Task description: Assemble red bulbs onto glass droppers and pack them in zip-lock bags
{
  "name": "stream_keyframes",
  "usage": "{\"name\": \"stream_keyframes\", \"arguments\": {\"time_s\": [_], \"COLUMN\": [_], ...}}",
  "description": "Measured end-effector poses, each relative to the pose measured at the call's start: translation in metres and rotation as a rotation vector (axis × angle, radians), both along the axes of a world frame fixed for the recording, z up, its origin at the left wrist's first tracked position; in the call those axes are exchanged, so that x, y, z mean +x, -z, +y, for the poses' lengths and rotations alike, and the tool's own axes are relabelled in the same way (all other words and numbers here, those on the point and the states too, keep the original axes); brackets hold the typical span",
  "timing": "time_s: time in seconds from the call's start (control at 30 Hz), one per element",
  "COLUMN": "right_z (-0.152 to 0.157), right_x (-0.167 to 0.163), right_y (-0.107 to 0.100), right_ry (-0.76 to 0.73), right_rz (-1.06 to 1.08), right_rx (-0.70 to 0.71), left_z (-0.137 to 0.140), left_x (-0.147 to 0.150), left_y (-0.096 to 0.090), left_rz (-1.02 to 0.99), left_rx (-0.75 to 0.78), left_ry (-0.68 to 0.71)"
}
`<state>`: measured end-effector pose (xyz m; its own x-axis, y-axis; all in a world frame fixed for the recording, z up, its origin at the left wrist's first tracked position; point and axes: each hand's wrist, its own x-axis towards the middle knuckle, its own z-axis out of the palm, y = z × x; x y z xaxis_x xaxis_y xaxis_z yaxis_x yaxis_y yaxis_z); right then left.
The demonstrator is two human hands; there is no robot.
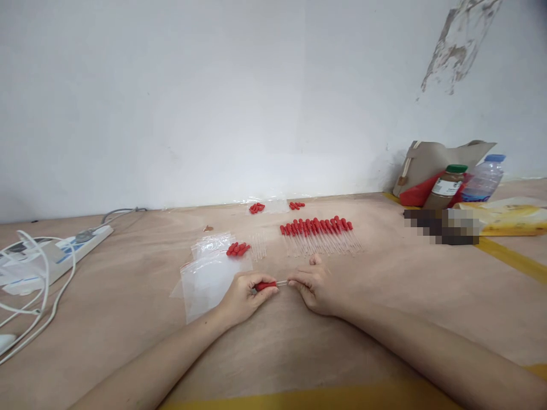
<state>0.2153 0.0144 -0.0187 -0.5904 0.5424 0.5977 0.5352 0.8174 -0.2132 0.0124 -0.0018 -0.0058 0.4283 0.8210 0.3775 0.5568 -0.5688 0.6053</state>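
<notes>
My left hand [245,295] pinches a red rubber dropper bulb [265,285] between thumb and fingers. A thin clear glass tube [282,282] runs from the bulb's mouth to my right hand [314,285], whose fingers are closed on its other end. Behind my right hand lies a row of glass droppers with red bulbs [316,228], side by side. A few bare glass tubes [258,246] lie left of that row. Next to them, loose red bulbs [238,249] rest on clear zip bags [209,285] beside my left hand.
More red bulbs [257,208] lie on a clear bag near the wall, with a small group [297,205] beside them. At left sits a power strip [81,245] with white cables [55,302]. A brown jar [447,187], a water bottle [485,177] and a bag [444,154] stand at right.
</notes>
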Motion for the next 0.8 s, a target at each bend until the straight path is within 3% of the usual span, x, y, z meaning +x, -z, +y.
{"name": "stream_keyframes", "arguments": {"time_s": [0.3, 0.43, 0.6, 0.7, 0.8], "right_z": [0.000, -0.003, -0.009, -0.005, 0.014], "right_x": [-0.008, -0.009, -0.006, 0.000, 0.007], "right_y": [-0.002, -0.010, -0.017, -0.022, -0.028], "right_ry": [0.000, 0.076, 0.136, 0.227, 0.352], "right_rz": [0.007, -0.083, -0.230, -0.192, -0.057], "right_rx": [-0.161, -0.062, 0.023, -0.096, -0.359], "left_z": [0.007, 0.015, 0.019, 0.017, 0.016], "left_x": [-0.005, -0.013, -0.019, -0.021, -0.021], "left_y": [-0.008, -0.013, -0.004, 0.004, 0.007], "left_rz": [0.061, 0.171, 0.260, 0.150, 0.113], "left_rx": [0.071, 0.142, 0.270, 0.235, 0.135], "left_ry": [0.054, 0.089, 0.157, 0.027, -0.068]}}
